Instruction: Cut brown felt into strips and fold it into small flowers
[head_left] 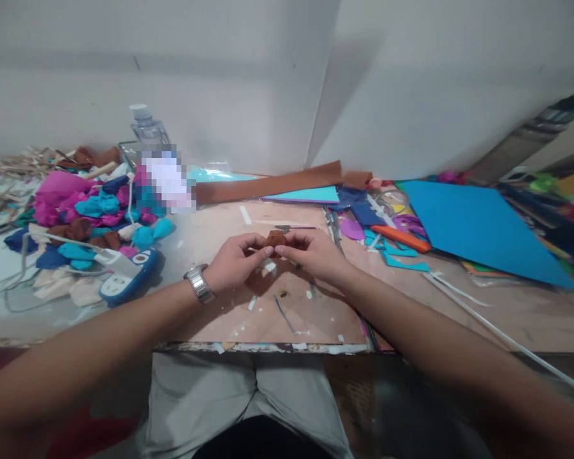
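Over the middle of the table, a small crumpled brown paper piece [275, 238] is pinched between both hands. My left hand [235, 260], with a metal watch [199, 284] at its wrist, grips the piece's left side with thumb and fingers. On the opposite side, my right hand [321, 256] closes thumb and fingertips on the same piece. The fingertips partly cover it. White paper scraps lie on the board [268, 319] beneath the hands, and a thin dark tool [294, 227] lies just behind them.
Crumpled pink, blue and brown paper pieces [100, 204] heap at left, by a blue power strip [129, 277], a phone [167, 178] and a bottle [148, 127]. A brown strip [268, 183] spans the back. At right lie an orange cutter [402, 238] and blue sheet [483, 223].
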